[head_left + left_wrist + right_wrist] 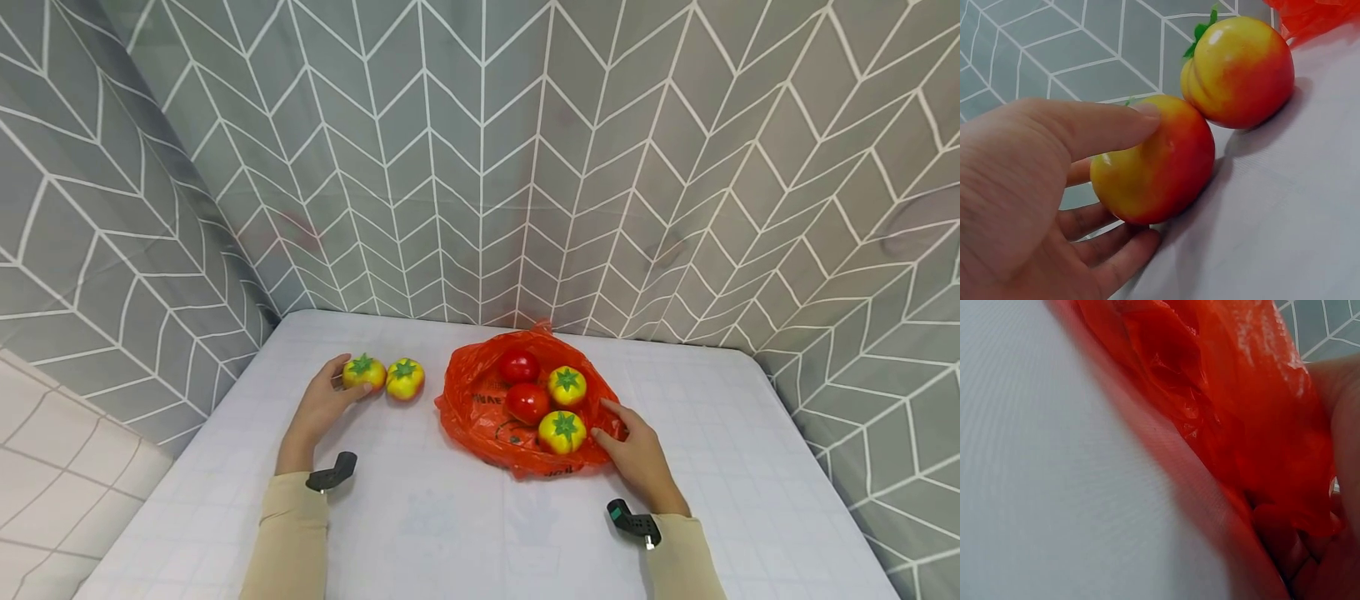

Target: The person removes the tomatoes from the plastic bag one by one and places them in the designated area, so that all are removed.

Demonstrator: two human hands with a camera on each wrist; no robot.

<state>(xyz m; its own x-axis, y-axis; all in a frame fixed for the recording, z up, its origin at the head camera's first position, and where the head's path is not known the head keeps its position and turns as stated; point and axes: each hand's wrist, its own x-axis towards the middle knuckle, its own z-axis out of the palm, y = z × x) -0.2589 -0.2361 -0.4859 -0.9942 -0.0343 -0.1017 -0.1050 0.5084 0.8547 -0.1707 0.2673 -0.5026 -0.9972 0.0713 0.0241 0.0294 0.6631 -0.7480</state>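
Observation:
My left hand (321, 408) holds a yellow-and-red tomato (1166, 169) with a green leafy top, at the left of the table. The thumb lies over its near side and the other fingers curl behind and under it. Just right of it sits a second yellow-and-red tomato (405, 381). A red plastic bag (472, 421) lies spread with its mouth up. Inside it are two yellow tomatoes (562, 432) with green tops and two shiny red round fruits (527, 403). My right hand (641, 454) grips the bag's right rim, the thumb inside and fingers partly hidden behind the film (1272, 425).
A white cloth covers the table (450, 533). Grey curtains (480, 167) with a white zigzag pattern hang behind and at both sides. A small black camera (333, 473) is strapped to the left wrist, another (633, 525) to the right.

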